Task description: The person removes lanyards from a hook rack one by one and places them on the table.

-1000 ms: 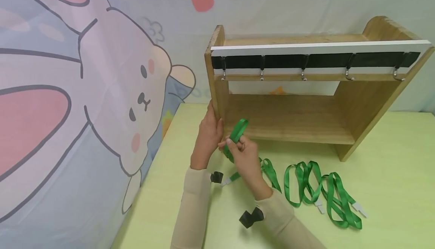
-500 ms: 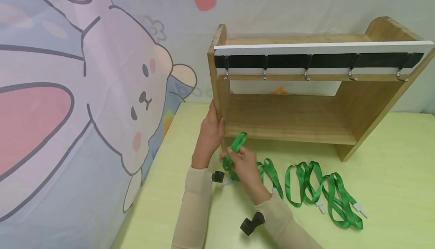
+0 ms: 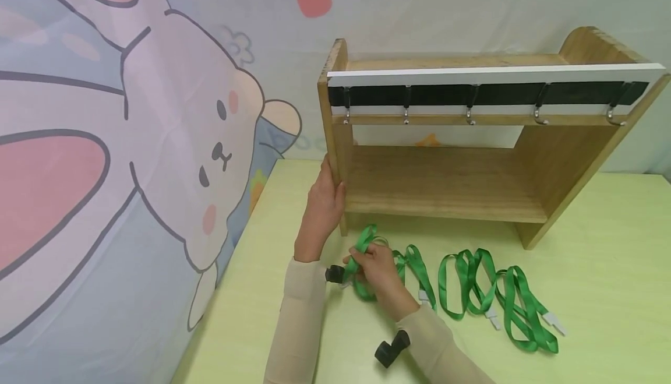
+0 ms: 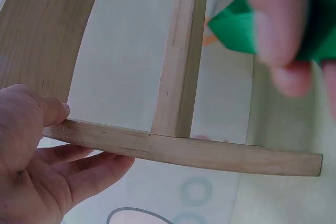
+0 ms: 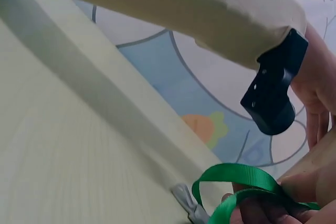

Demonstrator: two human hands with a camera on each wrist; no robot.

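My left hand (image 3: 321,208) grips the left side panel of a wooden shelf (image 3: 445,209); in the left wrist view the thumb lies on one side of the panel's edge (image 4: 231,157) and the fingers on the other. Just in front of the shelf's lower left corner, my right hand (image 3: 381,272) pinches a folded green lanyard (image 3: 365,236) between thumb and fingers. A loop stands up above the fingers and more ribbon hangs below, close over the table. The lanyard's grey clip (image 5: 190,203) shows in the right wrist view.
Several metal hooks (image 3: 470,117) line a black and white strip (image 3: 440,94) along the shelf's upper front. More green lanyards (image 3: 419,270) with white clips lie on the pale green table (image 3: 618,267), in front of the shelf. A cartoon-printed cloth (image 3: 157,209) hangs behind and to the left.
My right hand has come down toward the table with the green lanyard, and the raised loop sits lower, away from the shelf. My left hand stays on the side panel.
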